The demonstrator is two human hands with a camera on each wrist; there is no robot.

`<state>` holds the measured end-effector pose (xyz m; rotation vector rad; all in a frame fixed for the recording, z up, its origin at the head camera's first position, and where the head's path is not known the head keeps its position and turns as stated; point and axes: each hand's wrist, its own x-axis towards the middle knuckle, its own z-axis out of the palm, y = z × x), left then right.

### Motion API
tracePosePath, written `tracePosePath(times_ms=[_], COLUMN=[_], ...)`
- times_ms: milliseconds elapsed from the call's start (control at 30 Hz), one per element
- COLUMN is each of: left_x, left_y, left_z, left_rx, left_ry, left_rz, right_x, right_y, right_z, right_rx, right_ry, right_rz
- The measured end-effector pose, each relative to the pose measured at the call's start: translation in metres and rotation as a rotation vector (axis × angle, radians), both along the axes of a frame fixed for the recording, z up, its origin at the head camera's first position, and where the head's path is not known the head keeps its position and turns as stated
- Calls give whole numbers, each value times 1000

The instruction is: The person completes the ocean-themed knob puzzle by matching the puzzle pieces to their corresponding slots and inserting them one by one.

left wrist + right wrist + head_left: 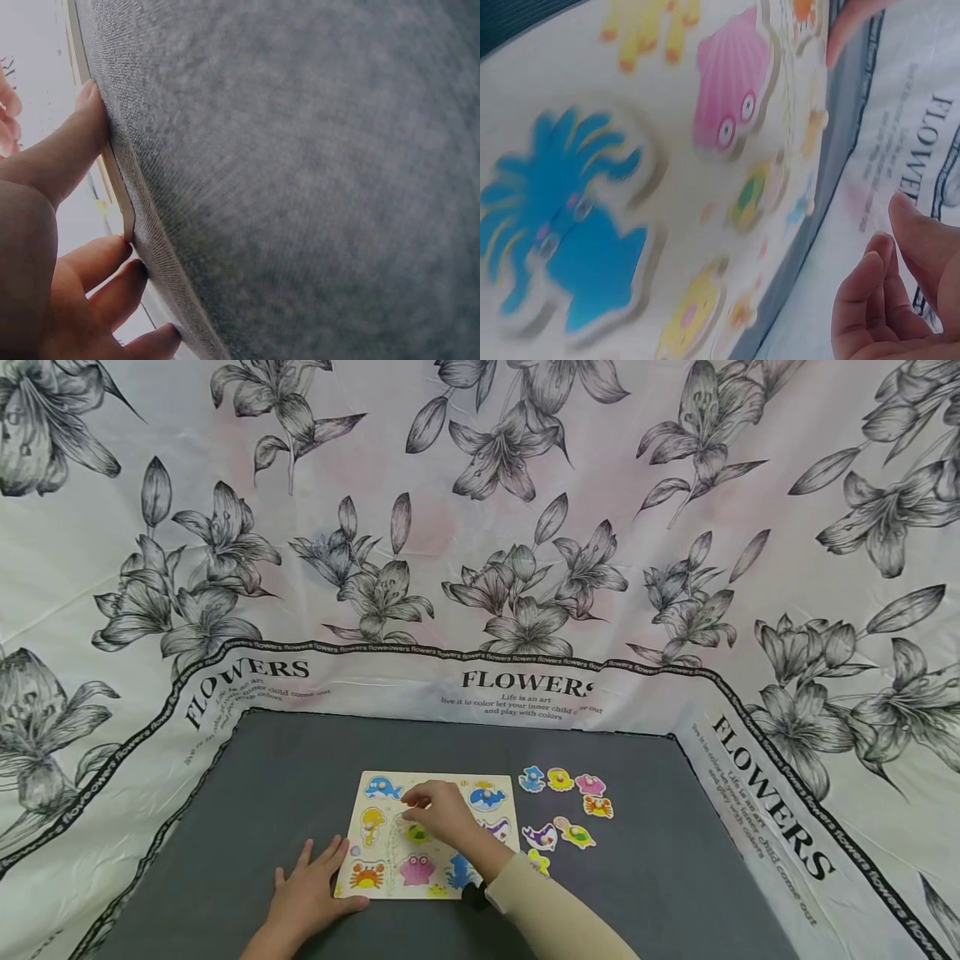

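A cream puzzle board [435,893] printed with colourful sea animals lies on the dark grey tabletop. My left hand [307,893] rests at its near left corner with fingers spread. In the left wrist view the thumb [79,135] lies against the board's edge. Above the board's upper middle is my right hand [442,814], thumb and fingertips close together, with nothing visible between them. A blue whale [382,787] and a yellow seahorse [371,827] show left of it. The right wrist view has a pink shell picture [735,82] and a blue sea animal [592,247].
Loose animal pieces lie right of the board: a blue one [532,779], a yellow one [559,779], a pink one [590,785], a crab [597,807], a turtle [577,835], a purple whale [540,837]. A flower-printed cloth [405,685] borders the grey tabletop [660,877].
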<state>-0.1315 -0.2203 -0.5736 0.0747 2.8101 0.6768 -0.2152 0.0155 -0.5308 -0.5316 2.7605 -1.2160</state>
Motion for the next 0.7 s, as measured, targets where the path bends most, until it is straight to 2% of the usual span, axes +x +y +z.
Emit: tracePosePath(times_ms=[200,367,533,700], left_x=[-1,-3,-5,-4], left_y=[0,0,0,0], left_z=[-1,2,3,1], left_rx=[-3,-2,-24,-22], left_ry=[-15,-6,-2,-37], left_rz=[3,-4,-12,-10], right_x=[5,9,10,15], right_y=[25,49,72,95], right_z=[4,11,14,14], right_rx=[-49,-68,-68,-79], right_ry=[-4,11,67,42], right_rz=[-19,-78,-132,-187])
